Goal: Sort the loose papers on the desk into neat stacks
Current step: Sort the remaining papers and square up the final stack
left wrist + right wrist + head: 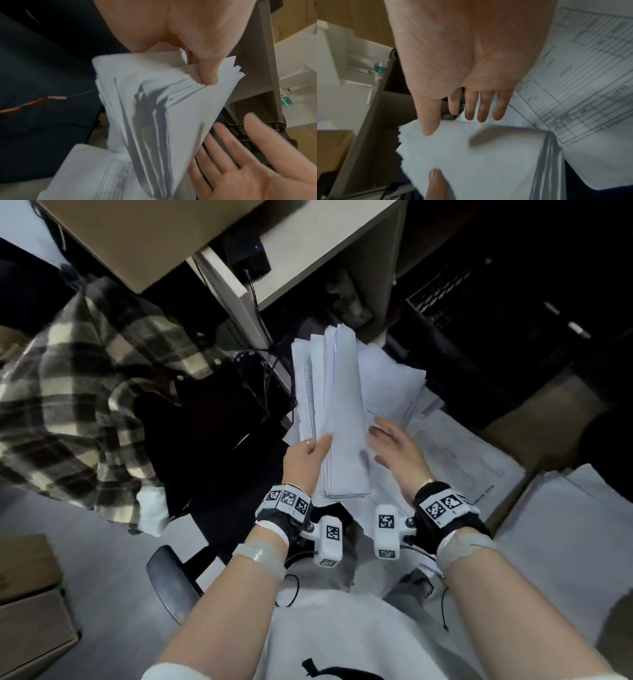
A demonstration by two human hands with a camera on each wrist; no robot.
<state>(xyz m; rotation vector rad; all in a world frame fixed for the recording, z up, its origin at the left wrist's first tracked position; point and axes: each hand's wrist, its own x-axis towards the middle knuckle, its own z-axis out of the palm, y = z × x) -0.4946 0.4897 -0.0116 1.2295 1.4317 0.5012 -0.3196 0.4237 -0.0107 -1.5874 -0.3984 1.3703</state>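
Note:
A thick bundle of white papers [337, 419] is held up on edge in front of me, its sheets fanned and uneven. My left hand [308, 455] grips its near left side, thumb on top; the left wrist view shows the thumb pressed into the bundle [163, 115]. My right hand [394, 445] hovers just right of the bundle with straight fingers spread, holding nothing. In the right wrist view those fingers [481, 106] hang over the bundle's top sheet [471, 155]. Printed forms with tables [455, 460] lie loose underneath, also seen as ruled sheets [583, 75].
Another stack of white paper [565, 529] lies at the right. A plaid garment [78, 402] drapes at the left beside dark bags and cables [263, 371]. A desk edge and cardboard box [144, 237] sit above; a chair armrest [171, 580] is below left.

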